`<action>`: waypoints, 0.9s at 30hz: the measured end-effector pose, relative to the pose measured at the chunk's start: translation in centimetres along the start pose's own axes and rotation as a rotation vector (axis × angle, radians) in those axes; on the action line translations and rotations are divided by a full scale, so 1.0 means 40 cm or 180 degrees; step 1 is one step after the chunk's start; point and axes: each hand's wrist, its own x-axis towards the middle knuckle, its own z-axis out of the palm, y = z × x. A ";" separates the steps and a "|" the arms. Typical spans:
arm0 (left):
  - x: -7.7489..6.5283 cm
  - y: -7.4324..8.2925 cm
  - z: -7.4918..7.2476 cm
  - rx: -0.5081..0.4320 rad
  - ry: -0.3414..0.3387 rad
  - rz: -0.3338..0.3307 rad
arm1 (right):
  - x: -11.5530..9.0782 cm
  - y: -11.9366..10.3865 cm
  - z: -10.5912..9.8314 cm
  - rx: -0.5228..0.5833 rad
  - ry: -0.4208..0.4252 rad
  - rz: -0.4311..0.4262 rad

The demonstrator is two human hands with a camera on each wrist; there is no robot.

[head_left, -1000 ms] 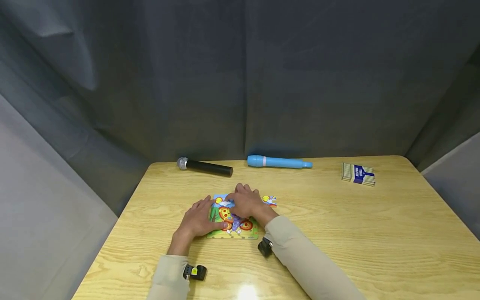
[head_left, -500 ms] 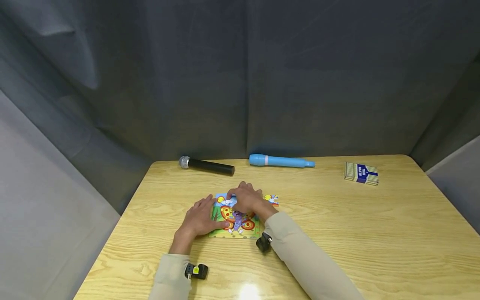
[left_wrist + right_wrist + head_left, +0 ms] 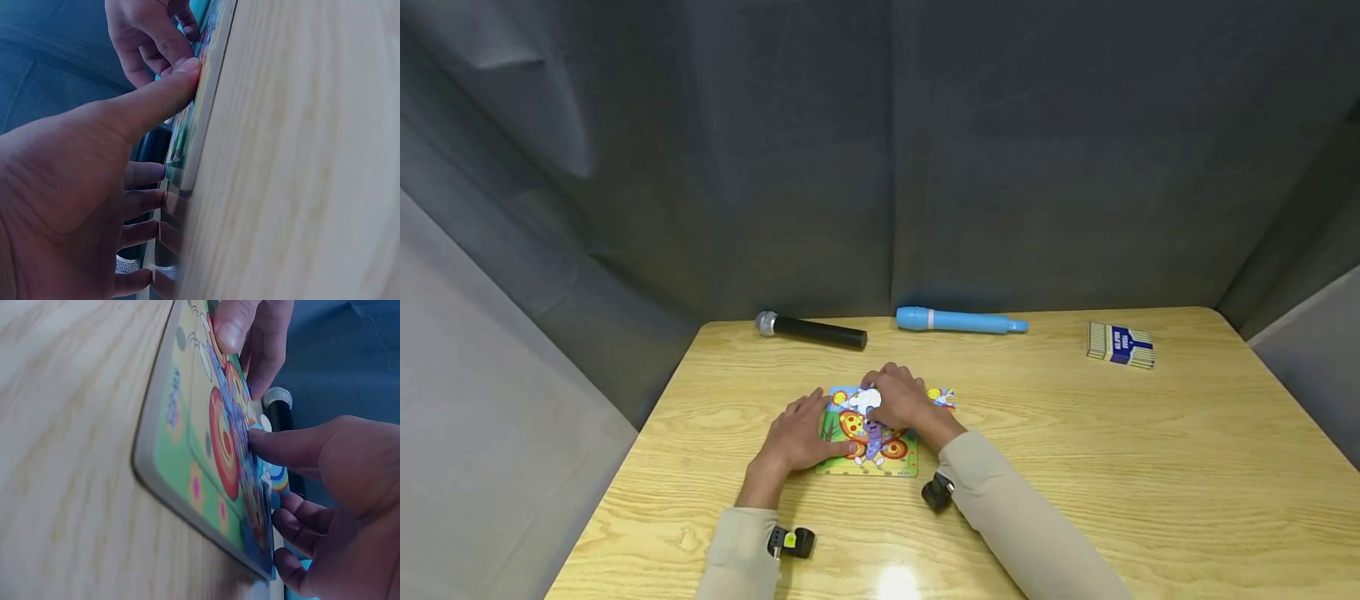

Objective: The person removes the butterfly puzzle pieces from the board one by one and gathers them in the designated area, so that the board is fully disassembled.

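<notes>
- Evidently, the left hand (image 3: 793, 437) does the steadying: it rests at the left of the puzzle board (image 3: 868, 471), thumb laid over the picture, the other fingers spread past the edge toward the wooden table (image 3: 1150, 467).
- Behind it, near the table's far side, lies a black microphone (image 3: 820, 333) with a silvery mesh head.
- The board lies flat between the two hands, its butterfly picture facing up; much of it looks filled in, though the right hand hides the upper right.
- At the board's upper middle is a light-blue puzzle piece (image 3: 276, 478) with a rainbow stripe, pinched by the right thumb and fingertips; whether it is seated or slightly raised, I cannot tell.
- The right hand (image 3: 898, 400) reaches over the board. The step in hand appears to be fitting this piece; the next move, I judge, calls for matching its outline to the gap and pressing it level.
- Just beyond that hand, a loose piece (image 3: 938, 398) with a yellow sun lies apart from the board; it probably needs placing too.
- Farther back lies a blue tube (image 3: 962, 321) with a pale band.
- Rightmost, well apart, is a pack of thin sticks (image 3: 1120, 345).
</notes>
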 end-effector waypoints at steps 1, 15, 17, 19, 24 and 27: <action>0.000 0.000 0.000 -0.0004 -0.0001 0.0002 | -0.002 0.003 -0.001 -0.0010 0.0008 -0.0025; -0.001 -0.009 0.006 -0.0010 0.0000 0.0008 | -0.017 0.030 -0.004 -0.0193 0.0054 -0.0346; 0.000 -0.010 0.007 -0.0003 0.0001 0.0010 | -0.022 0.035 -0.004 -0.0201 0.0112 -0.0362; 0.001 -0.010 0.007 -0.0004 0.0013 0.0030 | -0.028 0.040 -0.005 -0.0205 0.0165 -0.0354; 0.004 -0.008 0.006 0.0001 0.0022 0.0039 | -0.042 0.052 -0.014 -0.0142 0.0228 -0.0346; 0.004 -0.006 0.006 -0.0002 0.0017 0.0041 | -0.050 0.060 -0.019 -0.0133 0.0250 -0.0333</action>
